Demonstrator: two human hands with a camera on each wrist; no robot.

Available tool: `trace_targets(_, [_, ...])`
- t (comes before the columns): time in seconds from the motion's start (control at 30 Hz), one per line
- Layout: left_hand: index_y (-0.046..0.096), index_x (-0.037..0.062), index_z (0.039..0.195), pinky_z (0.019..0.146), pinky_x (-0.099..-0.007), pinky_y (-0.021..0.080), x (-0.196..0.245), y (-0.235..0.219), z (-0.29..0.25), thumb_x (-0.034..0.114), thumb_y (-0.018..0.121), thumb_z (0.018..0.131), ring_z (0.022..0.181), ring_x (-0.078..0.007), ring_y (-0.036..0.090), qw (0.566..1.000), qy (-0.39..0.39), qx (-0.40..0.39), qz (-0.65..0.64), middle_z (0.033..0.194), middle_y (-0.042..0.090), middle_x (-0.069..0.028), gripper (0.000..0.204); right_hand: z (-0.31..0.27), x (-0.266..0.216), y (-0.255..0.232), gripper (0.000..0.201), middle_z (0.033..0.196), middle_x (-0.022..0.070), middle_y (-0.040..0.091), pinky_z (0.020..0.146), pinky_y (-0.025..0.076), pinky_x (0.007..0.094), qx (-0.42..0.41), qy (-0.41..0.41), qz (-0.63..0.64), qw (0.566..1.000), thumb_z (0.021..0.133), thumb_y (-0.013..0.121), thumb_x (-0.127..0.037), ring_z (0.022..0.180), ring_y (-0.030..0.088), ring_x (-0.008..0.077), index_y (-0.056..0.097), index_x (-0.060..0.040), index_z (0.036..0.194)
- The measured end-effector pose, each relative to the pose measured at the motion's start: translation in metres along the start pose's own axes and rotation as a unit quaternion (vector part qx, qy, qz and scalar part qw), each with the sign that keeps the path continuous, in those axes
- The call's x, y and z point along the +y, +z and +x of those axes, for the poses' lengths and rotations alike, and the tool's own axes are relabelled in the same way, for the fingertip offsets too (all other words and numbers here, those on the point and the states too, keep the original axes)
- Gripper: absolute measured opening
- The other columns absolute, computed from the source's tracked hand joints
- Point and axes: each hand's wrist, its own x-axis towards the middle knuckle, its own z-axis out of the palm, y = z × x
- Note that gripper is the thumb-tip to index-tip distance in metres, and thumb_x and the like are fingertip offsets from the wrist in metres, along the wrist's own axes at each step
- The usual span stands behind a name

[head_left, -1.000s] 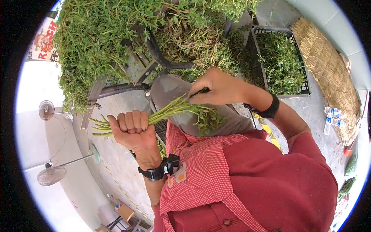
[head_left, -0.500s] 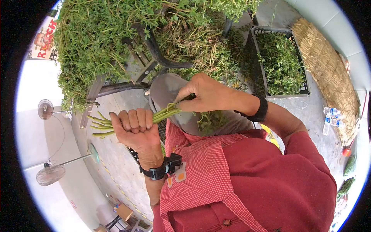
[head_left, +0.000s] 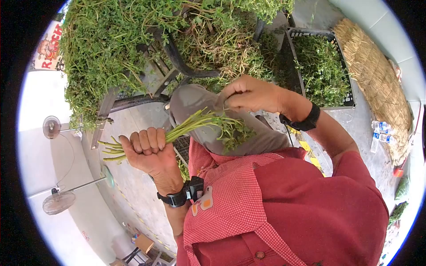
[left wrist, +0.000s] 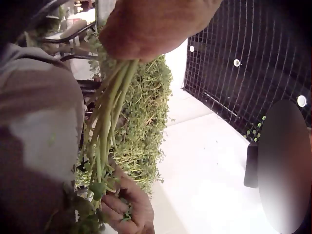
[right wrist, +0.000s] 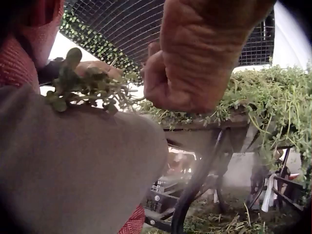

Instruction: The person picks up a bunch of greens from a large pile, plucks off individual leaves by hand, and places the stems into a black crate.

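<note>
Stems still clasped in left hand; right hand now higher, grip curled round leaf bits.

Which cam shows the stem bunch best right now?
Head view: the bunch shows on both sides of the left hand, from bare ends to leaves. Left wrist view: closer, but only from the hand to the leaves; bare ends out of sight. Right wrist view: mainly the leafy end.

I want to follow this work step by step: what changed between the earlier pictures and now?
The right hand moved in over the stem bundle, then back away from the left hand, uncovering leafy ends; whether it holds a leaf is unclear. The left hand still grips the bundle.
</note>
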Motion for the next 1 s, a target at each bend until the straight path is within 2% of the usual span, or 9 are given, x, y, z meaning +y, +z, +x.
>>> trace_targets(0.07, [0.022,0.0186,0.049,0.038,-0.0257,0.013,-0.001,0.0,0.0,0.038,0.033,0.096,0.04,-0.0101,0.012,1.0,-0.001,-0.008,0.001,0.043,0.014,0.0052,0.052,0.0,-0.001,0.007,0.029,0.063,0.0096,0.06,0.051,0.042,0.0297,0.043,-0.154,-0.222,0.962,0.079,0.058,-0.026,0.051,0.051,0.0134,0.065,0.0021,0.085])
trace_targets(0.17, [0.022,0.0185,0.049,0.038,-0.0254,0.014,-0.001,0.001,0.0,0.038,0.033,0.096,0.04,-0.0099,0.012,1.0,0.002,-0.02,-0.001,0.043,0.014,0.0053,0.052,0.004,0.003,0.012,0.027,0.066,0.0095,0.06,0.053,0.041,0.0281,0.011,-0.119,-0.262,0.958,0.083,0.06,-0.022,0.058,0.052,0.0108,0.064,0.0038,0.09])
trace_targets(0.3, [0.022,0.0184,0.049,0.038,-0.0254,0.014,-0.003,0.002,-0.001,0.038,0.032,0.096,0.039,-0.0094,0.013,0.999,0.001,-0.032,0.003,0.042,0.015,0.0055,0.052,0.007,0.004,0.018,0.029,0.067,0.008,0.061,0.054,0.042,0.0275,0.014,-0.181,-0.246,0.952,0.081,0.063,-0.024,0.059,0.052,0.0097,0.065,0.0035,0.09])
trace_targets(0.47, [0.025,0.0169,0.05,0.039,-0.0256,0.013,0.0,0.0,-0.002,0.037,0.033,0.097,0.04,-0.0091,0.012,0.995,-0.022,-0.102,-0.008,0.041,0.016,0.0051,0.051,0.009,0.011,0.017,0.035,0.065,0.0053,0.062,0.053,0.044,0.0284,-0.002,0.006,0.004,1.0,0.075,0.062,-0.027,0.056,0.054,0.0111,0.066,0.0049,0.087])
trace_targets(0.6, [0.026,0.0167,0.051,0.038,-0.025,0.013,-0.004,0.0,-0.003,0.038,0.031,0.097,0.039,-0.009,0.012,0.993,-0.028,-0.115,-0.01,0.041,0.017,0.0051,0.051,0.013,0.01,0.016,0.031,0.062,0.0057,0.06,0.05,0.042,0.0285,0.052,-0.077,-0.124,0.988,0.075,0.061,-0.025,0.053,0.053,0.011,0.066,0.0042,0.085])
trace_targets(0.67, [0.024,0.0172,0.05,0.039,-0.0258,0.013,-0.001,0.002,-0.004,0.037,0.031,0.097,0.04,-0.0093,0.012,0.994,-0.029,-0.104,-0.014,0.042,0.016,0.005,0.051,0.021,0.018,0.012,0.028,0.058,0.0048,0.058,0.046,0.04,0.0286,0.242,-0.208,-0.45,0.834,0.075,0.059,-0.024,0.05,0.05,0.0106,0.066,0.0033,0.079])
trace_targets(0.7, [0.022,0.0178,0.05,0.039,-0.0265,0.013,0.0,0.003,-0.004,0.037,0.032,0.096,0.041,-0.0096,0.011,0.995,-0.03,-0.093,-0.018,0.043,0.014,0.005,0.051,0.019,0.014,0.009,0.028,0.058,0.0048,0.058,0.046,0.04,0.0286,0.243,-0.208,-0.449,0.834,0.075,0.059,-0.024,0.05,0.05,0.0106,0.066,0.0033,0.079])
trace_targets(0.77, [0.022,0.0178,0.05,0.04,-0.0265,0.013,0.004,0.001,0.0,0.036,0.032,0.096,0.041,-0.0098,0.011,0.995,-0.018,-0.098,-0.012,0.044,0.014,0.0049,0.051,0.011,-0.001,-0.001,0.024,0.057,0.0022,0.056,0.045,0.039,0.0302,0.23,-0.054,-0.096,0.967,0.077,0.058,-0.022,0.048,0.048,0.0108,0.064,0.0011,0.074])
trace_targets(1.0, [0.021,0.018,0.049,0.04,-0.0259,0.013,0.003,-0.004,0.002,0.034,0.034,0.096,0.041,-0.0102,0.012,1.0,0.008,-0.026,0.0,0.044,0.014,0.005,0.05,-0.001,-0.003,-0.002,0.023,0.064,-0.0002,0.059,0.048,0.041,0.028,0.053,-0.021,0.021,0.998,0.083,0.056,-0.021,0.055,0.051,0.0108,0.066,-0.0003,0.081])
